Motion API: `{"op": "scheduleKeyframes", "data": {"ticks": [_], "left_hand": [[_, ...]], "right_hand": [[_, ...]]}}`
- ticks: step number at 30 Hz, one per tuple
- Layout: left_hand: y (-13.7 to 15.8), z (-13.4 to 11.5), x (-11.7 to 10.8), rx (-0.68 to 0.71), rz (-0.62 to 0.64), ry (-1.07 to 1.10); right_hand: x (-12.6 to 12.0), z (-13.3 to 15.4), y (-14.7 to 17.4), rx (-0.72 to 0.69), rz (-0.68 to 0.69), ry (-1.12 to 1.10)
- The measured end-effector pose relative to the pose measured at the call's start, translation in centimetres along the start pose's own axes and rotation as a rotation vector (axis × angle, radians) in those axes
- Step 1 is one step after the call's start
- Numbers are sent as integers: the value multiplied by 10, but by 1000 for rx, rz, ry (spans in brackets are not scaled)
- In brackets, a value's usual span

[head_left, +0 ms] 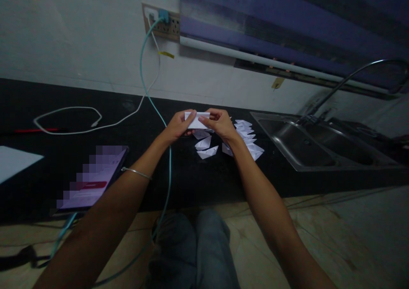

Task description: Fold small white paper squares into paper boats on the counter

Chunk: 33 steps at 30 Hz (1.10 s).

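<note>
A small folded sheet of white paper (197, 120) is held up level between both hands, above the dark counter. My left hand (179, 124) grips its left end, thumb on top and fingers beneath. At the other end my right hand (222, 123) pinches it, its thumb lying across the face of the paper. Just beyond and below the hands, several folded paper boats (207, 152) lie on the counter. To the right of my right wrist sits a closely packed row of more paper boats (247, 132), partly hidden by my forearm.
A steel double sink (287, 148) with a curved tap (345, 78) is at the right. On the left lie a lit tablet (96, 174), white paper sheets (17, 161) and a white cable (72, 132). A teal cable (170, 170) runs down from the wall socket (174, 25) across the counter.
</note>
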<state>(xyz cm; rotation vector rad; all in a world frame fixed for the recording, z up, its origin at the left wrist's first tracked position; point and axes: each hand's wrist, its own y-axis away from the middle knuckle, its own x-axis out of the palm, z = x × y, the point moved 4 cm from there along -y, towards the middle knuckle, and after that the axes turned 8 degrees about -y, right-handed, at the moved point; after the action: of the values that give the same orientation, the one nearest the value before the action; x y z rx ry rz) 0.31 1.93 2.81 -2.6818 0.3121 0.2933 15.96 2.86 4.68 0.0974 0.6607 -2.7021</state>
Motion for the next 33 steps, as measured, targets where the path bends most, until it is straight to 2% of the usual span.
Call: {"op": "scheduleKeyframes", "data": {"ticks": [4, 9, 16, 20, 25, 33], "left_hand": [[0, -1, -5, 53, -12, -94], [1, 0, -5, 95, 50, -113], [3, -4, -3, 14, 98, -21], [3, -6, 0, -33, 143, 20], [3, -7, -5, -68, 142, 32], [5, -9, -10, 39, 177, -86]], "right_hand": [[1, 1, 0, -10, 19, 48], [6, 10, 1, -55, 23, 75], [2, 7, -1, -106, 0, 123], [-1, 1, -2, -72, -7, 151], [-2, 3, 0, -44, 55, 139], [-4, 3, -1, -79, 7, 152]]}}
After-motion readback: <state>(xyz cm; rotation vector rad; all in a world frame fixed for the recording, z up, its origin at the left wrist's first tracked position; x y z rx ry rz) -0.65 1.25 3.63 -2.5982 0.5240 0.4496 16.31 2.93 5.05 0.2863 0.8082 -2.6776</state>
